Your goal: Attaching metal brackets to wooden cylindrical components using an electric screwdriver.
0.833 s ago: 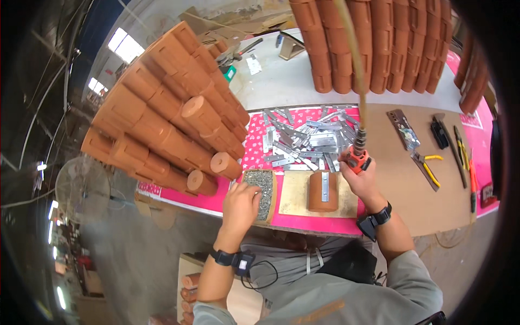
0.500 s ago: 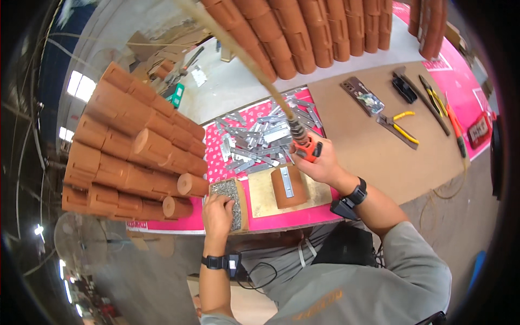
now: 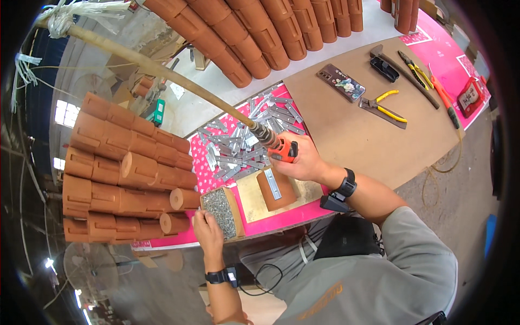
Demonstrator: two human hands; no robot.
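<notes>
My right hand [image 3: 304, 158] is closed around a red-and-black power screwdriver [image 3: 285, 150] with a metal collar. A long tan hose or pole runs from its top to the upper left. Just below it, a brown cylinder [image 3: 281, 196] lies on a pale board [image 3: 251, 205], with a silver metal strip [image 3: 273, 184] on its upper side. My left hand [image 3: 209, 232] is at the left edge of a cardboard box of small screws [image 3: 219, 210]. Its fingers are curled together; whether a screw is between them is hidden.
Loose metal strips [image 3: 238, 146] cover the pink sheet ahead. Brown cylinders are stacked at left [image 3: 130, 173] and at the back [image 3: 260, 43]. On brown cardboard at right lie a phone [image 3: 341, 83], yellow-handled pliers [image 3: 387, 105], a hammer [image 3: 406, 76] and a red-handled tool [image 3: 444, 97].
My left hand has come out of the screw box to its left side, fingers curled. My right hand still holds the screwdriver above the cylinder. The whole view has shifted.
</notes>
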